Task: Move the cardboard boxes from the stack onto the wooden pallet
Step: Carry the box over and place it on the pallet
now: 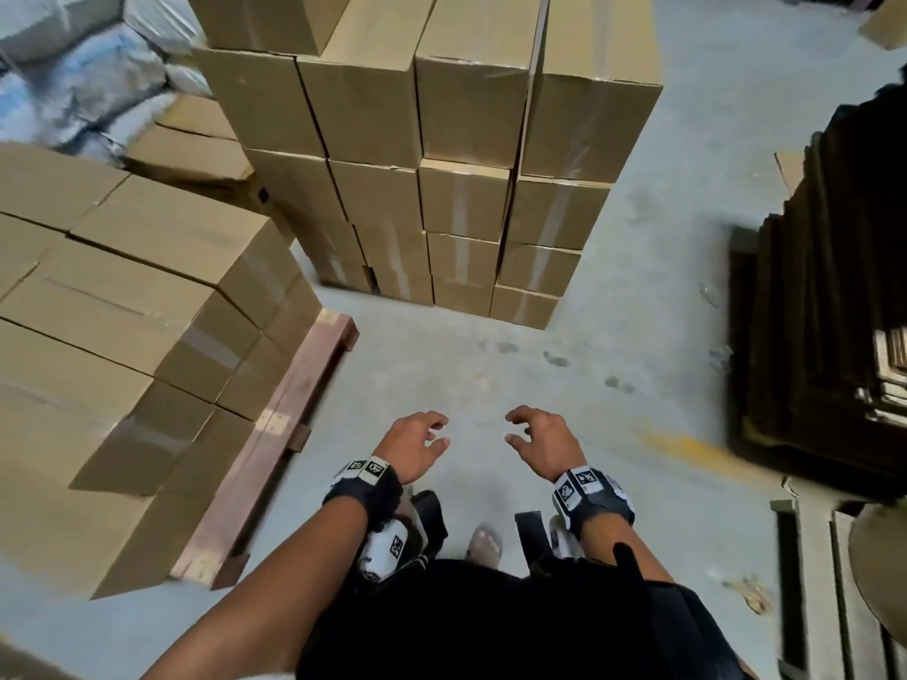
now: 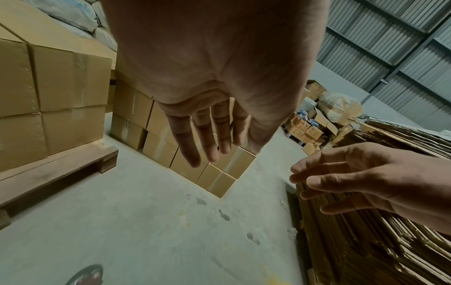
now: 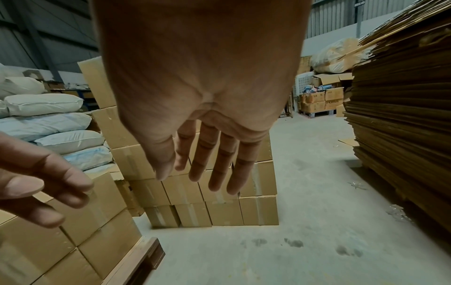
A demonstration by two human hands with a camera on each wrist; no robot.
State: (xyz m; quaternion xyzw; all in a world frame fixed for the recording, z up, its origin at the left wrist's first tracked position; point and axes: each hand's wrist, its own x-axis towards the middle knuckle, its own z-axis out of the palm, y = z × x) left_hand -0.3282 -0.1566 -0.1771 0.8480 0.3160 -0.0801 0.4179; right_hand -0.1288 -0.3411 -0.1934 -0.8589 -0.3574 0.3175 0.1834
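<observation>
At far left, pale woven sacks (image 1: 73, 66) lie heaped behind the reddish-brown wooden pallet (image 1: 275, 434), which already carries several tiers of plain tan cardboard boxes (image 1: 122, 296) reaching close to its front edge. Ahead at centre stands the tall stack of taped tan cardboard cartons (image 1: 441, 154) on the grey concrete floor (image 1: 613, 311), well apart from both hands. The left hand (image 1: 412, 446) and the right hand (image 1: 542, 441) hang side by side over the floor, fingers spread and loosely bent, gripping nothing. At right rises a dark pile of flattened corrugated sheets (image 1: 824, 287). Judged risks: the upper cartons of the stack sit slightly out of line, so pulling one carelessly could topple its neighbours; the pallet's projecting corner lies near the walking path and could catch a foot; a box set on the crowded pallet edge may slide off. Printing on distant cartons in the right wrist view is too blurred to read; the nearer boxes show none.
</observation>
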